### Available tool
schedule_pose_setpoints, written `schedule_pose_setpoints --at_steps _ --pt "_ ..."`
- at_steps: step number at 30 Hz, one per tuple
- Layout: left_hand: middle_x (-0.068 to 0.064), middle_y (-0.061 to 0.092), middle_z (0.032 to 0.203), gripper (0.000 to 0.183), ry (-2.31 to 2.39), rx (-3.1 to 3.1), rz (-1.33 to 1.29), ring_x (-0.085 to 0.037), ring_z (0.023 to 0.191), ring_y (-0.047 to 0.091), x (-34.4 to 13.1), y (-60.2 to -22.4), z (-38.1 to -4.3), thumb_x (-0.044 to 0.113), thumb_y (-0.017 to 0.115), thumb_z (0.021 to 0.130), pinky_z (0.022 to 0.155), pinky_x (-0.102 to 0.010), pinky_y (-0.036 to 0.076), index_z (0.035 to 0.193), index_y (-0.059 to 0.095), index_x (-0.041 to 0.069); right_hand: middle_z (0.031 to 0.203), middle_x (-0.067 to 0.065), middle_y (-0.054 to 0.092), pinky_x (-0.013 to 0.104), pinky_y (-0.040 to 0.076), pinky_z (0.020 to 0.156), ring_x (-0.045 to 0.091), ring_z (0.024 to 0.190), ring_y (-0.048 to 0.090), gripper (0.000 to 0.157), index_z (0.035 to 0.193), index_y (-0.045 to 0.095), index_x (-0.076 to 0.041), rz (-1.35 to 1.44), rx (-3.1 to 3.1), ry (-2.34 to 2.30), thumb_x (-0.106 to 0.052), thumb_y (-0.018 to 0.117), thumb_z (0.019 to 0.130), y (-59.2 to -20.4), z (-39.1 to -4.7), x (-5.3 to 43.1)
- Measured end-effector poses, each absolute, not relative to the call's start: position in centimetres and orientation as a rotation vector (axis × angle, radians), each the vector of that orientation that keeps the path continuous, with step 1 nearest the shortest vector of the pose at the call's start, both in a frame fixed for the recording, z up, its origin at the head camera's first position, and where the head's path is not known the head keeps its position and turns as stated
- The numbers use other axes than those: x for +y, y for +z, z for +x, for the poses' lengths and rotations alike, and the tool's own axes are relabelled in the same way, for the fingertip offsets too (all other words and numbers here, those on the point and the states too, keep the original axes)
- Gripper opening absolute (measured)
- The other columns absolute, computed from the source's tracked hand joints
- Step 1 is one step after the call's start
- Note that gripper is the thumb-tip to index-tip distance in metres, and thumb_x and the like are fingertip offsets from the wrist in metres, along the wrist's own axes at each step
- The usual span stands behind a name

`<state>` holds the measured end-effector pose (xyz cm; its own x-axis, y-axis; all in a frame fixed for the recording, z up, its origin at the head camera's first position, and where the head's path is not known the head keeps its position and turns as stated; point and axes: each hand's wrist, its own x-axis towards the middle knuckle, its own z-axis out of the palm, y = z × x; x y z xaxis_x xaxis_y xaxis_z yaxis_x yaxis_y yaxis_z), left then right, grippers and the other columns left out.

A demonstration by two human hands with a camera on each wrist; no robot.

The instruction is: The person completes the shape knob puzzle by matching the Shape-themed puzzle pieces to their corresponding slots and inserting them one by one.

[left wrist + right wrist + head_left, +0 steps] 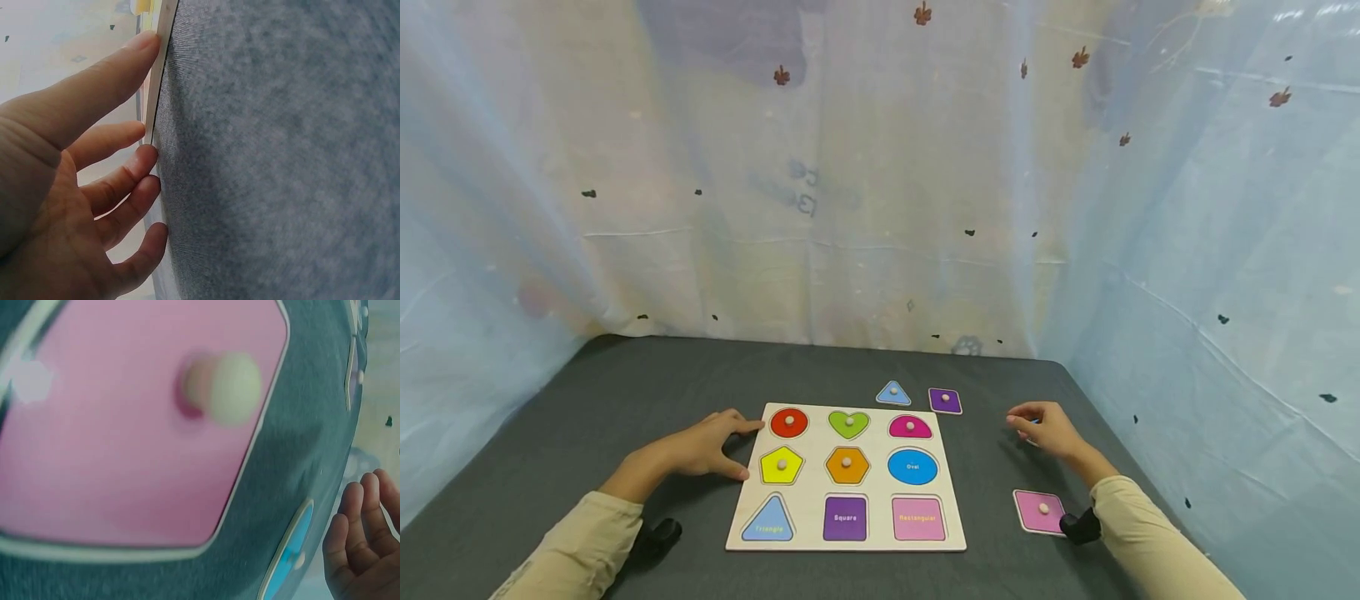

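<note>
My left hand [703, 446] touches the left edge of the white shape-puzzle board [808, 521], thumb and index finger spread along it. In the left wrist view the thumb tip presses that edge. My right hand [1048, 429] hovers close over a blue oval piece [287, 557], mostly hidden below it in the head view. In the right wrist view the oval's knob stands apart from the relaxed fingers. Below that hand lies a pink rectangular piece [1036, 515] with a round knob. The board's oval recess [912, 475] shows its printed word.
A light-blue triangle piece [892, 392] and a purple square piece [945, 402] lie behind the board. Their labelled recesses, and the rectangle's, show in the board's front row. Several other knobbed shapes sit in the board. The dark cloth table meets pale curtains.
</note>
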<state>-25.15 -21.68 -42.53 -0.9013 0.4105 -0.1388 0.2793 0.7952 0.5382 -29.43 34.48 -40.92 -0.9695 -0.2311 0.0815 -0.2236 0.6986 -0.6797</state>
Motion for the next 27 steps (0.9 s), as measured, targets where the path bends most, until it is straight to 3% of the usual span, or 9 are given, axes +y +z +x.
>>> schedule_pose_setpoints --at_steps 8,13,18,27 --pt "-0.014 0.054 0.13 0.088 0.764 2.742 0.515 -0.034 0.121 0.048 -21.7 -42.2 -24.9 0.034 0.09 0.075 0.106 -0.061 0.041 0.149 0.051 0.007 0.111 0.029 0.069 0.029 0.058 0.074 0.029 0.092 0.069 0.033 0.119 0.064 0.015 -0.276 2.919 -1.133 -0.012 0.062 0.1 -40.7 -29.4 36.4" --pt "-0.015 0.054 0.129 0.087 0.744 2.743 0.516 -0.035 0.121 0.049 -21.6 -42.0 -24.8 0.034 0.09 0.075 0.106 -0.061 0.041 0.148 0.052 0.007 0.096 0.018 0.068 0.024 0.049 0.067 0.016 0.084 0.058 0.033 0.118 0.064 0.016 -0.184 2.95 -1.093 -0.008 0.067 0.096 -41.0 -29.4 37.8" --pt "-0.017 0.053 0.133 0.087 0.727 2.747 0.522 -0.036 0.124 0.048 -21.5 -42.2 -25.0 0.036 0.089 0.075 0.107 -0.061 0.041 0.148 0.052 0.008 0.086 0.01 0.064 0.025 0.045 0.065 0.014 0.078 0.053 0.035 0.12 0.063 0.016 -0.08 2.938 -1.082 -0.008 0.067 0.096 -41.5 -29.7 38.9" --pt "-0.016 0.054 0.132 0.086 0.723 2.749 0.532 -0.036 0.123 0.049 -21.7 -42.4 -25.0 0.037 0.089 0.075 0.106 -0.061 0.041 0.148 0.052 0.008 0.108 0.032 0.068 0.029 0.051 0.067 0.021 0.085 0.06 0.035 0.12 0.063 0.017 -0.041 2.903 -1.0 -0.01 0.064 0.098 -41.9 -30.4 39.7"
